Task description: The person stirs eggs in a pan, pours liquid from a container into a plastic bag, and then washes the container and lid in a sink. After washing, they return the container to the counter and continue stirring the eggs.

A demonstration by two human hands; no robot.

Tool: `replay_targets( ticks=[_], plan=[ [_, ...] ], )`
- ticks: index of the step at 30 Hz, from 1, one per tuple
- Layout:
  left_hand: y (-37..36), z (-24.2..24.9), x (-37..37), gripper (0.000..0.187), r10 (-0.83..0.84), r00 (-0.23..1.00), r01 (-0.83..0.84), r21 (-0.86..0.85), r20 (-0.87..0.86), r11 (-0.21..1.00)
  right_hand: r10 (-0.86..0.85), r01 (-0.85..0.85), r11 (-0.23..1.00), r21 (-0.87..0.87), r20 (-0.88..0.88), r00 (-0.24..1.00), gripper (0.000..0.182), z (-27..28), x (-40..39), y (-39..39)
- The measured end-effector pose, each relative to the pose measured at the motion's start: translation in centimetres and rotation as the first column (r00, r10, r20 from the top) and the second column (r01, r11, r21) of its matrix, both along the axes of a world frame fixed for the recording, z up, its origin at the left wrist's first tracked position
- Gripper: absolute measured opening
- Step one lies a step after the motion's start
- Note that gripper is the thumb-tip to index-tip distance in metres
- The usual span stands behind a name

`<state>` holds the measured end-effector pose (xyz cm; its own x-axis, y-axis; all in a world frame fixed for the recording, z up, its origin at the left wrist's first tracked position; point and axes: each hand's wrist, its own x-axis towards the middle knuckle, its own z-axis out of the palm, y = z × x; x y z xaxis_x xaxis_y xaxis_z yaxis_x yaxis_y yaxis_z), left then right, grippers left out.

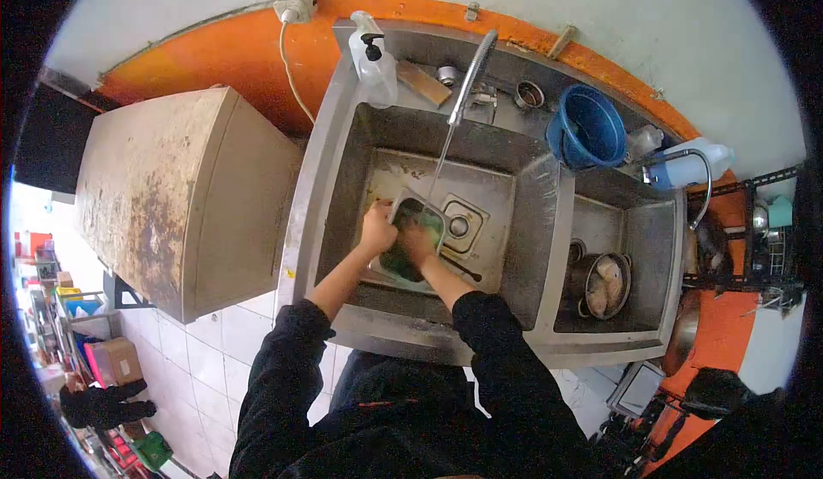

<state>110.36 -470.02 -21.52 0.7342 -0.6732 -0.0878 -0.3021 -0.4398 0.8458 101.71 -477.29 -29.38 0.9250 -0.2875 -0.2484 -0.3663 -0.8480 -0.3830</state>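
Observation:
My left hand [380,227] is closed on the left rim of a rectangular metal food pan [435,211], which is tilted in the large sink basin. Inside the pan, my right hand [417,242] presses on a green scouring pad [429,221], blurred by motion; its fingertips are partly hidden. Water runs from the spring-hose faucet [471,76] down beside the pan's far edge. Just right of the pan, a metal lid [477,219] with a round recess lies on the basin floor, and a dark-handled utensil [461,266] is close to my right wrist.
A pot [624,300] with pale food stands in the smaller right basin [647,248]. Along the back ledge are a soap pump bottle [375,76], a wooden block [423,83] and a blue bucket [591,125]. A worn cabinet [223,196] borders the sink's left side.

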Motion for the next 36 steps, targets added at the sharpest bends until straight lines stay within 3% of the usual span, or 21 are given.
replay_targets(
  ticks=[1, 2, 5, 9, 10, 13, 15, 16, 18, 19, 20, 21, 23, 25, 27, 30, 31, 33, 34, 35, 36],
  plan=[
    [0.1, -0.4, 0.2, 0.028, -0.017, 1.000, 0.017, 0.006, 0.026, 1.000, 0.033, -0.035, 0.999, -0.020, -0.090, 0.995, 0.018, 1.0, 0.2, -0.8],
    [0.2, -0.9, 0.5, 0.028, -0.036, 0.998, 0.035, 0.011, 0.052, 0.999, 0.039, -0.039, 0.992, -0.117, 0.003, 0.999, 0.017, -0.2, 0.2, -0.7],
    [-0.3, -1.4, 0.9, 0.028, -0.057, 0.998, 0.055, 0.054, 0.038, 0.997, -0.225, 0.299, 0.935, -0.194, 0.327, 0.918, 0.020, -1.6, 0.3, 2.0],
    [0.1, -2.0, 0.5, 0.022, 0.020, 1.000, -0.020, 0.008, -0.013, 1.000, -0.313, 0.372, 0.915, 0.160, -0.303, 0.900, 0.025, -5.9, 0.9, 2.8],
    [0.1, -1.9, 0.2, 0.021, 0.050, 0.998, -0.051, -0.028, -0.036, 0.998, -0.286, 0.319, 0.932, 0.173, -0.190, 0.939, 0.027, -9.0, 0.8, 2.8],
    [0.4, -2.2, -0.4, 0.021, 0.120, 0.989, -0.126, -0.055, -0.088, 0.991, -0.553, 0.456, 0.474, 0.753, -0.148, 0.820, 0.024, -15.7, 2.4, 3.5],
    [0.5, -2.5, -0.5, 0.019, 0.158, 0.982, -0.166, -0.068, -0.103, 0.984, -0.680, 0.319, -0.240, 0.917, -0.393, 0.619, 0.018, -16.6, 2.5, 3.7],
    [0.7, -2.3, -0.6, 0.019, 0.158, 0.975, -0.177, -0.115, -0.156, 0.978, -0.657, 0.154, -0.562, 0.813, -0.551, 0.514, 0.015, -17.0, 2.4, 3.9],
    [0.8, -4.0, -0.3, 0.021, 0.206, 0.951, -0.247, -0.164, -0.231, 0.955, -0.767, 0.060, -0.587, 0.807, -0.579, 0.277, 0.016, -5.0, 3.3, 3.6],
    [0.8, -3.9, -0.6, 0.022, 0.245, 0.910, -0.302, -0.131, -0.333, 0.944, -0.805, 0.013, -0.578, 0.816, -0.573, 0.156, 0.017, 2.0, 3.8, 3.3],
    [0.8, -3.4, -0.9, 0.022, 0.282, 0.858, -0.352, -0.091, -0.429, 0.932, -0.843, -0.177, -0.532, 0.828, -0.499, 0.199, 0.020, 2.9, 3.9, 2.7],
    [0.6, -3.0, -1.1, 0.023, 0.315, 0.796, -0.393, -0.046, -0.516, 0.918, -0.878, -0.036, -0.439, 0.898, -0.420, 0.228, 0.023, 2.9, 4.3, 2.4],
    [0.1, -2.4, -1.2, 0.021, 0.276, 0.779, -0.434, -0.167, -0.563, 0.885, -0.910, 0.234, -0.203, 0.951, -0.272, 0.314, 0.030, 2.7, 4.5, 2.2],
    [-0.2, -2.2, -1.1, 0.019, 0.248, 0.694, -0.517, -0.227, -0.676, 0.825, -0.770, 0.499, 0.278, 0.821, -0.120, 0.626, 0.033, 2.9, 3.6, 2.2],
    [-0.1, -2.4, -0.6, 0.021, 0.272, 0.664, -0.513, -0.161, -0.696, 0.843, -0.480, 0.476, 0.734, 0.485, -0.125, 0.868, 0.035, 3.5, 2.5, 2.0],
    [0.4, -4.8, -2.4, 0.027, 0.266, 0.658, -0.516, -0.163, -0.705, 0.841, -0.429, 0.484, 0.828, 0.283, -0.235, 0.872, 0.039, 1.7, 0.9, 2.5],
    [0.1, -2.8, -3.4, 0.030, 0.343, 0.739, -0.473, -0.083, -0.579, 0.877, -0.440, 0.487, 0.845, 0.221, -0.230, 0.868, 0.042, -0.7, 1.0, 2.0],
    [0.9, -5.2, -4.4, 0.023, 0.295, 0.840, -0.407, -0.167, -0.455, 0.898, -0.750, 0.709, 0.385, 0.591, -0.248, 0.614, 0.050, -7.3, 2.7, 2.2],
    [0.8, -4.4, -4.9, 0.021, 0.309, 0.850, -0.408, -0.161, -0.427, 0.899, -0.837, 0.684, 0.100, 0.723, -0.310, 0.451, 0.055, -8.9, 3.4, 2.0],
    [0.9, -2.9, -5.4, 0.019, 0.325, 0.859, -0.410, -0.152, -0.396, 0.899, -0.845, 0.441, -0.239, 0.865, -0.409, 0.344, 0.059, -6.7, 3.4, 1.5],
    [0.9, -1.8, -5.5, 0.018, 0.337, 0.870, -0.409, -0.145, -0.361, 0.901, -0.805, 0.098, -0.521, 0.848, -0.526, 0.274, 0.064, -1.4, 3.5, 0.8]
  ],
)
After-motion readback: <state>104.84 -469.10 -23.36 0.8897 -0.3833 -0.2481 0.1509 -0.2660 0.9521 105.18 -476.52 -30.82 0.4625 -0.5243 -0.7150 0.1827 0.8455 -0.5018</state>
